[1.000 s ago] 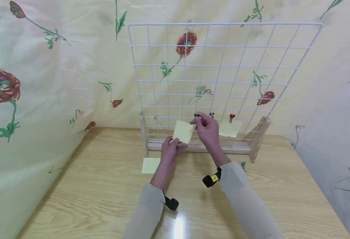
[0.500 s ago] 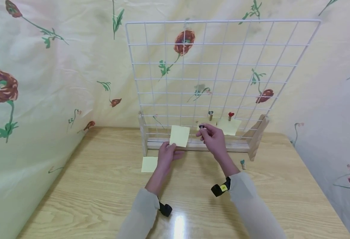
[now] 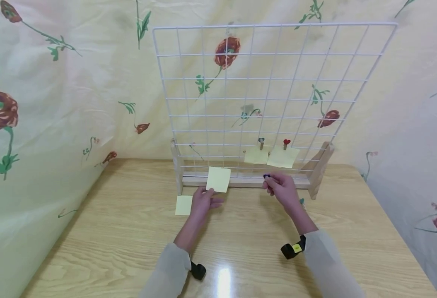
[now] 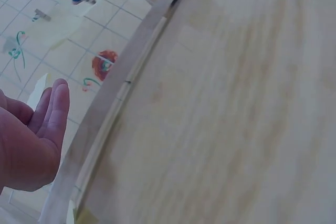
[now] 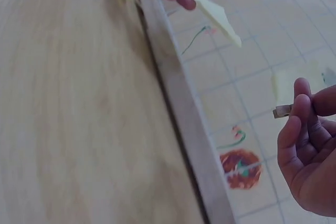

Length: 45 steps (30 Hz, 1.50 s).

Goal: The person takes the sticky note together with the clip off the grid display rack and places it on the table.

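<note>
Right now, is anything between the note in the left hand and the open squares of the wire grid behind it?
Nothing visible. The left hand holds the note in front of the grid; the two hanging notes are off to the right.

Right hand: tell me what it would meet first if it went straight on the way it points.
Probably the wire grid just above its wooden base. The right hand, pinching a small clip, points forward and up toward it; depth is unclear.

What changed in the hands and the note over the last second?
Both hands came down and away from the wire grid: the left hand lowered its yellow note toward the wooden base, the right hand carried its small clip down and rightward. Each grip stayed. The two clipped notes and the note on the table stayed put.
</note>
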Each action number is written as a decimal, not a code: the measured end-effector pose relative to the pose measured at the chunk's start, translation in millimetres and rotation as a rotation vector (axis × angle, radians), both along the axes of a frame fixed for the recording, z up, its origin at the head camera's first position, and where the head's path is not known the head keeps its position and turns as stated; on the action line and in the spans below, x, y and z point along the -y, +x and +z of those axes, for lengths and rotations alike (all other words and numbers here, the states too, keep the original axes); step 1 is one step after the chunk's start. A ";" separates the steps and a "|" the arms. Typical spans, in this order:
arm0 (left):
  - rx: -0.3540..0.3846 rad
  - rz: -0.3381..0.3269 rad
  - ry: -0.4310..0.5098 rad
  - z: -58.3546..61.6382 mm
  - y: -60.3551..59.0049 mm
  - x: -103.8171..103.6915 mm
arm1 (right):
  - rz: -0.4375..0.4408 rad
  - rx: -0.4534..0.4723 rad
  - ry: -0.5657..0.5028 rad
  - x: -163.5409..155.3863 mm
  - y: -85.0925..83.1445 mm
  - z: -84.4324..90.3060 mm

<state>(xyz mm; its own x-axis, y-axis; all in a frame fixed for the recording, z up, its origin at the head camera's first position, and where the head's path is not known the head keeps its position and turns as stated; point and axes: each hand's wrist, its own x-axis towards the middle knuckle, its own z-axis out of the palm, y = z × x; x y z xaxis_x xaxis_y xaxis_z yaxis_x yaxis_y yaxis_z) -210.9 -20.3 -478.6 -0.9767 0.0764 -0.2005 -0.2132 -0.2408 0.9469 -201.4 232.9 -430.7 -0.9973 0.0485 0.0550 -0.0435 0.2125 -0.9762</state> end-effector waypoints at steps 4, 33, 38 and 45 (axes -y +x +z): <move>0.019 -0.001 -0.013 -3.0 4.2 2.4 | -0.009 0.033 0.006 -8.7 7.5 -8.1; 0.152 0.001 -0.045 -21.4 29.1 13.7 | -0.014 0.252 0.181 -57.0 24.7 -45.5; 0.152 -0.021 -0.051 -12.4 33.9 14.5 | -0.008 0.272 0.171 -63.2 24.3 -53.5; 0.164 -0.027 -0.058 -20.6 31.1 15.5 | -0.023 0.297 0.165 -66.4 22.6 -56.5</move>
<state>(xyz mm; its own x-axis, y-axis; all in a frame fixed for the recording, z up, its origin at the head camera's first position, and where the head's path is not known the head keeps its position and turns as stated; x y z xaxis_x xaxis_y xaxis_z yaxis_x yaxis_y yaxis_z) -179.8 -35.9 -499.2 -0.9282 0.0863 -0.3618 -0.3717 -0.1786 0.9110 -178.9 299.4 -487.2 -0.9696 0.0854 -0.2292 0.2445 0.3662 -0.8978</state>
